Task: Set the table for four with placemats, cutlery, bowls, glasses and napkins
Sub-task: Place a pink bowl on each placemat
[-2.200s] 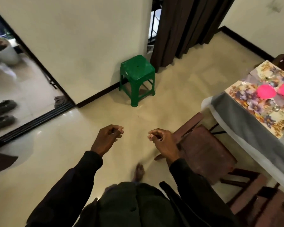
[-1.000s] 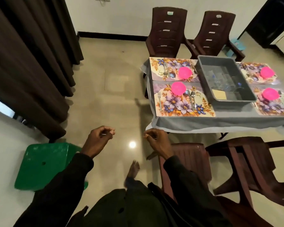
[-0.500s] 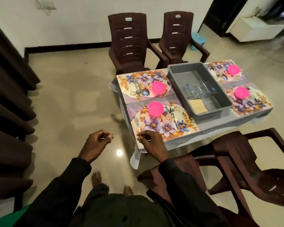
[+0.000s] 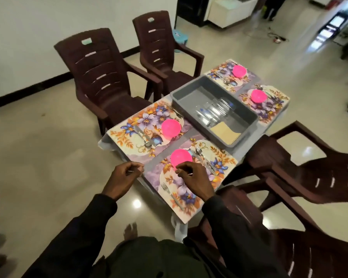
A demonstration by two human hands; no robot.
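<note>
**Both hands poised at the nearest place setting**

The person's bare foot (image 4: 130,232) stands on the glossy floor below dark sleeves; the left hand (image 4: 123,178) hangs just off the table's (image 4: 169,151) near left edge, fingers curled, thumb and forefinger nipping a pale sliver (image 4: 133,171) too small to name; the right hand (image 4: 194,178) is curled the same way round a second pale sliver (image 4: 187,173) and sits over the nearest placemat (image 4: 222,157); whether it touches the mat cannot be told.

A fork (image 4: 172,194) lies on that mat just left of the right wrist; the nearest pink bowl (image 4: 180,157) sits directly beyond the right knuckles, with a spoon and knife (image 4: 202,157) just to its right.

Further off, the second placemat (image 4: 129,127) carries another pink bowl (image 4: 171,128) and cutlery (image 4: 144,138); beside it the grey tub (image 4: 179,97) holds clear glasses (image 4: 215,109) and tan napkins (image 4: 225,133); beyond the tub two far placemats (image 4: 219,76) (image 4: 275,101) each bear a pink bowl (image 4: 239,70) (image 4: 259,95).

Dark brown plastic chairs (image 4: 100,77) stand round the table; the two far ones have a pale sticker (image 4: 86,41) on the backrest, with no readable writing.
</note>
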